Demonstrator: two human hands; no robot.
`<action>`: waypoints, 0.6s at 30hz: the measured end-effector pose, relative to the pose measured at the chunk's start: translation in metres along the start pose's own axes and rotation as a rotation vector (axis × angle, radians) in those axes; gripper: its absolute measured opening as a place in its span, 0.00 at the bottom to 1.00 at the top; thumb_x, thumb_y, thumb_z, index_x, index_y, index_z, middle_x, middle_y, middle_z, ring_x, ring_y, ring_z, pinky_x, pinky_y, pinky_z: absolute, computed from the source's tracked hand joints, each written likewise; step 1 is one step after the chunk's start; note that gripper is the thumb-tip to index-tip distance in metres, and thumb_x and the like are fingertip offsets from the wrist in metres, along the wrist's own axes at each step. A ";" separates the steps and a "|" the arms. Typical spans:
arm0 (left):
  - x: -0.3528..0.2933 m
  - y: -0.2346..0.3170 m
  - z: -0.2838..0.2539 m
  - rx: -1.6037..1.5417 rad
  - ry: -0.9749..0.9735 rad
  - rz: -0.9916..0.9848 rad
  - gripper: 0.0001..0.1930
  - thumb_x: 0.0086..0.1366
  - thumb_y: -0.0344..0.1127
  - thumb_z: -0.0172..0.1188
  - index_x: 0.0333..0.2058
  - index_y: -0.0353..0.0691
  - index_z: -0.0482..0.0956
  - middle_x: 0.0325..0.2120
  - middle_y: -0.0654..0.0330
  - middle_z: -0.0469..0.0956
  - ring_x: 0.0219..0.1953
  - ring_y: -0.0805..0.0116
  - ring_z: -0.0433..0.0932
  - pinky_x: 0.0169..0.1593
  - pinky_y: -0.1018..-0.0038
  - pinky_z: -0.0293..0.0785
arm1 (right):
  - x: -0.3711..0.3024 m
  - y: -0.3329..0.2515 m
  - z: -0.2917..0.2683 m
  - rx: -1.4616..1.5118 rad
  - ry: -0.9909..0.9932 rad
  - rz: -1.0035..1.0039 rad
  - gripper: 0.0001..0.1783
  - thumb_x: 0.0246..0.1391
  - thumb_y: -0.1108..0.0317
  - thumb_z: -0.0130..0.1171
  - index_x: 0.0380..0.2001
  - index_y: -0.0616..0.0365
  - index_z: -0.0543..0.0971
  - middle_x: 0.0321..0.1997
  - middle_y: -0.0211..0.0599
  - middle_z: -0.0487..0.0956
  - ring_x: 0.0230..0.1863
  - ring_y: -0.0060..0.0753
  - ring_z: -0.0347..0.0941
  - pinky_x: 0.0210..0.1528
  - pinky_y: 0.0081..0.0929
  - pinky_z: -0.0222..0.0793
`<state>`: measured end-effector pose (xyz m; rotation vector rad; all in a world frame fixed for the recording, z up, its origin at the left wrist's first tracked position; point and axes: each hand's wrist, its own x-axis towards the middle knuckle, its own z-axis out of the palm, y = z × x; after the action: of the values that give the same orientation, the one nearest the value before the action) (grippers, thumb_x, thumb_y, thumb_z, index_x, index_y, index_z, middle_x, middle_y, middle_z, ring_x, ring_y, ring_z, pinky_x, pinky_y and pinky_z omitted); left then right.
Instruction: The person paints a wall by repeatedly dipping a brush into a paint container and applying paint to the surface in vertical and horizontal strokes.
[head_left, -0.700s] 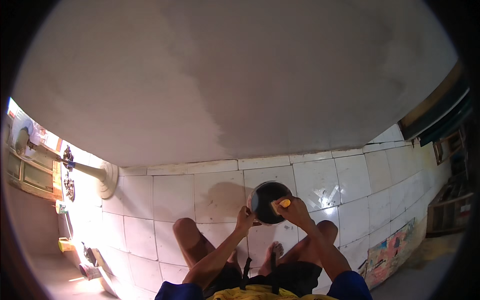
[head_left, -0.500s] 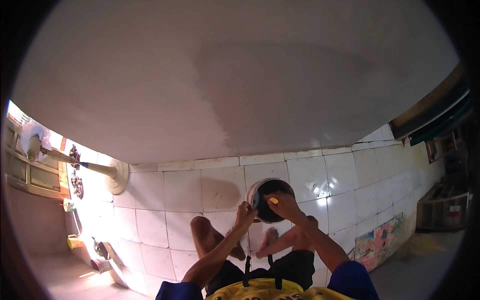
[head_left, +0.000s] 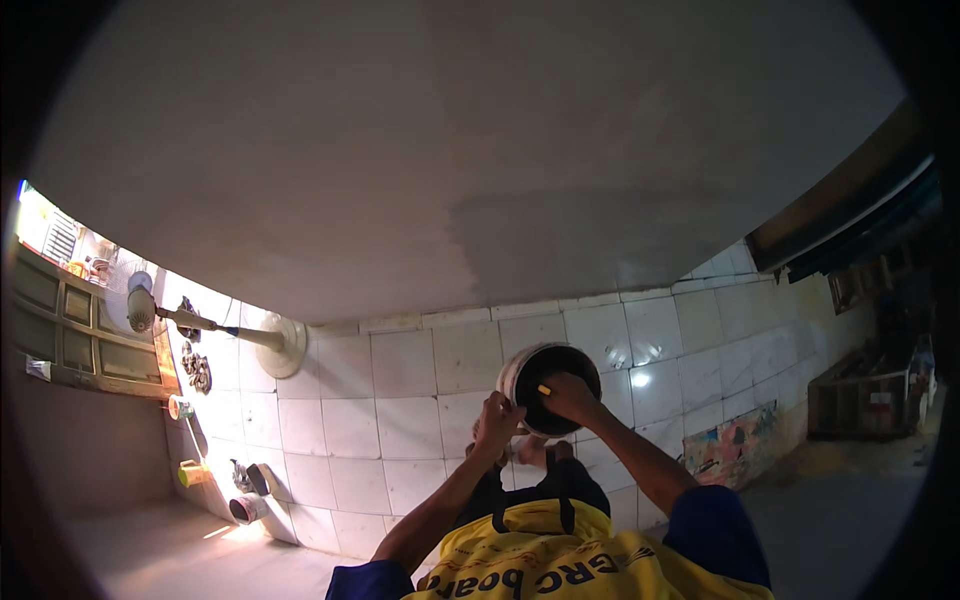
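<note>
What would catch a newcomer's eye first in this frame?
The round white-rimmed bucket with a dark inside, low and right of centre against the white floor tiles. The left hand grips its near rim while the right hand reaches into it with something small and yellow. Above, a broad grey wall fills most of the view, and a pale floor fan stands at the left.

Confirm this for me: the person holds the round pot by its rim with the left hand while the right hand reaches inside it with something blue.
Not quite. In the head view the left hand grips the rim of the pot and the right hand reaches inside, but the small thing at its fingers is yellow, not blue.
</note>
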<state>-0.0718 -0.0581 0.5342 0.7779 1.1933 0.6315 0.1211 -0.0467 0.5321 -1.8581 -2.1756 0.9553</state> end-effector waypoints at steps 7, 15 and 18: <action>-0.016 0.035 -0.003 0.065 0.035 0.012 0.11 0.58 0.23 0.56 0.33 0.33 0.61 0.31 0.52 0.70 0.32 0.61 0.79 0.32 0.65 0.85 | -0.055 -0.050 -0.060 -0.069 0.241 -0.071 0.14 0.47 0.64 0.60 0.40 0.51 0.79 0.41 0.36 0.76 0.41 0.41 0.76 0.42 0.35 0.74; -0.004 0.055 0.001 -0.070 0.098 0.082 0.13 0.54 0.21 0.58 0.32 0.27 0.61 0.30 0.48 0.69 0.31 0.55 0.79 0.31 0.61 0.86 | -0.080 -0.047 -0.091 0.097 0.416 -0.083 0.14 0.46 0.67 0.63 0.39 0.51 0.79 0.37 0.36 0.77 0.37 0.41 0.77 0.39 0.31 0.75; 0.000 0.066 0.003 -0.046 0.091 0.094 0.12 0.55 0.21 0.58 0.32 0.29 0.61 0.31 0.50 0.68 0.31 0.57 0.79 0.32 0.60 0.86 | -0.077 -0.039 -0.098 0.438 0.539 0.054 0.13 0.49 0.67 0.63 0.40 0.54 0.79 0.38 0.36 0.78 0.36 0.35 0.78 0.38 0.26 0.75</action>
<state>-0.0706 -0.0192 0.5875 0.7768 1.2263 0.7769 0.1536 -0.0822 0.6533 -1.7088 -1.4756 0.7454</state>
